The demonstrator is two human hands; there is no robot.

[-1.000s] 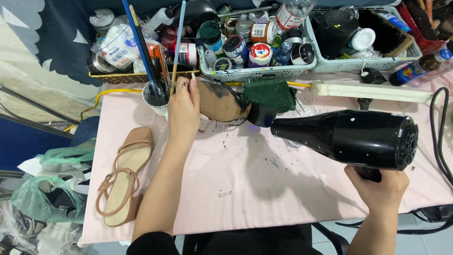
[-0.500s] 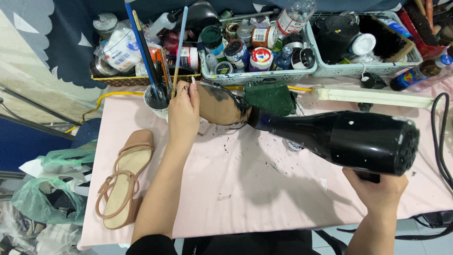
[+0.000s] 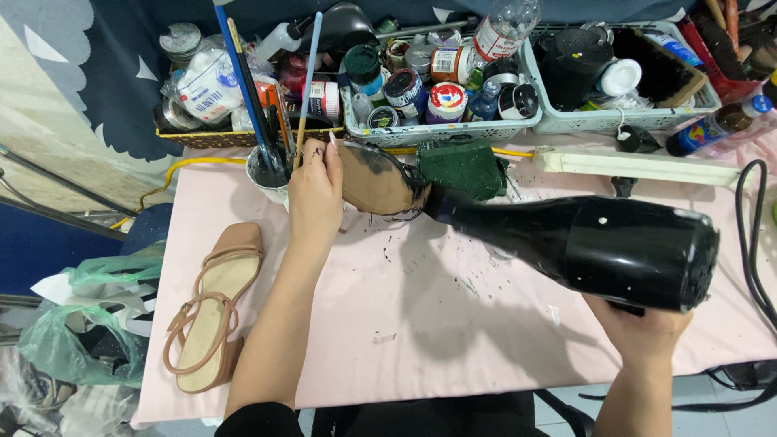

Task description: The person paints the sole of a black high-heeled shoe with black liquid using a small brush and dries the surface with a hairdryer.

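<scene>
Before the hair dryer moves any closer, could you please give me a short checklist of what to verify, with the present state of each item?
1. Left hand grips the tan sandal with black straps: ok.
2. Right hand holds the black hair dryer from below: ok.
3. Nozzle points at the held sandal: ok.
4. Gap between nozzle and sandal: cannot tell, they look very close.
5. Cup of paintbrushes stands upright beside the left hand: ok.
6. Black cable lies away from the sandal: ok.
</scene>
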